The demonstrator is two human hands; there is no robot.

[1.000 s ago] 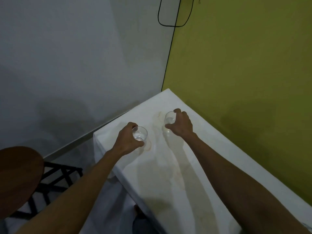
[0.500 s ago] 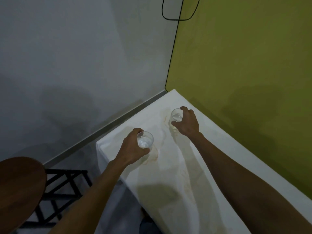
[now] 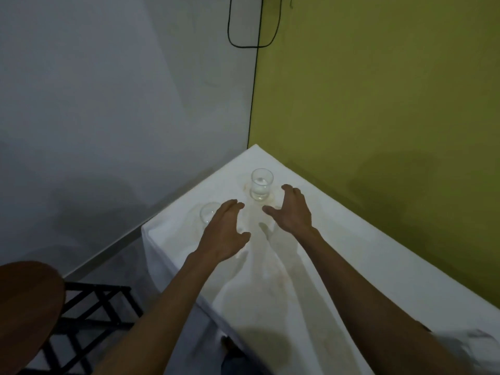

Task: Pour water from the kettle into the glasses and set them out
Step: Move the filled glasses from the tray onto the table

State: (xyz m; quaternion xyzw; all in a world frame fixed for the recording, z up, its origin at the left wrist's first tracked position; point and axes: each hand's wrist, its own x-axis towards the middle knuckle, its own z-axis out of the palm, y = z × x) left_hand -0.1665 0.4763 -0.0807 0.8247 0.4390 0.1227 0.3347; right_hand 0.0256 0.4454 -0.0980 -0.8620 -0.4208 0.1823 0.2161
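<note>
Two clear glasses with water stand upright near the far corner of the white-clothed table (image 3: 338, 255). The far glass (image 3: 261, 184) is fully visible. The near-left glass (image 3: 209, 214) is partly hidden behind my left hand (image 3: 226, 234). That hand hovers just in front of it, fingers spread and holding nothing. My right hand (image 3: 292, 209) is open too, a little to the right and in front of the far glass, apart from it. No kettle is in view.
A grey wall on the left and a green wall on the right meet behind the table corner, with a black cable (image 3: 253, 36) running down the seam. A round brown stool (image 3: 24, 307) and a black rack (image 3: 89, 315) stand on the floor at the lower left.
Both hands have let go of the glasses and drawn back towards me, fingers opening. The glasses stay standing on the cloth.
</note>
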